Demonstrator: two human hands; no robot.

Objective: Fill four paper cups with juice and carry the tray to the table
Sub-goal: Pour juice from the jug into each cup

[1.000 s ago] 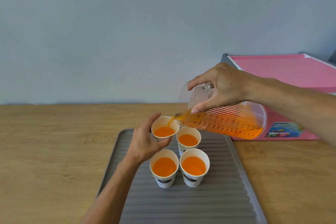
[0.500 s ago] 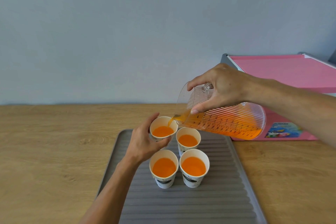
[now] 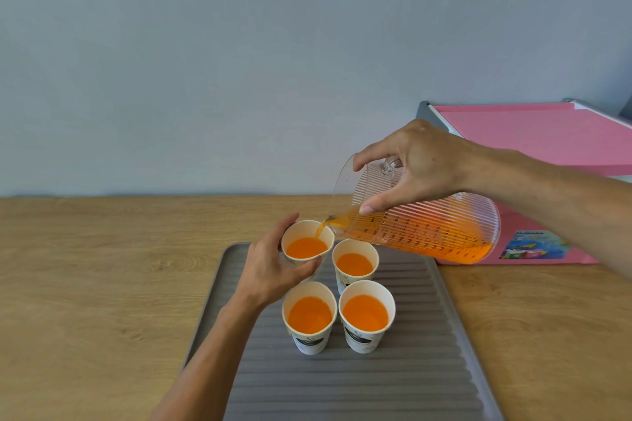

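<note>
Several white paper cups holding orange juice stand on a grey ribbed tray (image 3: 393, 379). My left hand (image 3: 270, 267) grips the far left cup (image 3: 307, 244), tilted slightly toward the jug. My right hand (image 3: 413, 167) holds a clear ribbed measuring jug (image 3: 427, 232) tipped to the left, and a thin stream of juice runs from its spout into that cup. The far right cup (image 3: 355, 261), near left cup (image 3: 309, 316) and near right cup (image 3: 366, 314) stand upright, each with juice inside.
The tray lies on a wooden tabletop (image 3: 85, 284) that ends at a pale blue wall. A pink box (image 3: 547, 133) with a colourful sticker stands at the back right, just behind the jug.
The juice level in the far left cup has risen a little as the pour goes on. Both hands and the jug have barely moved.
</note>
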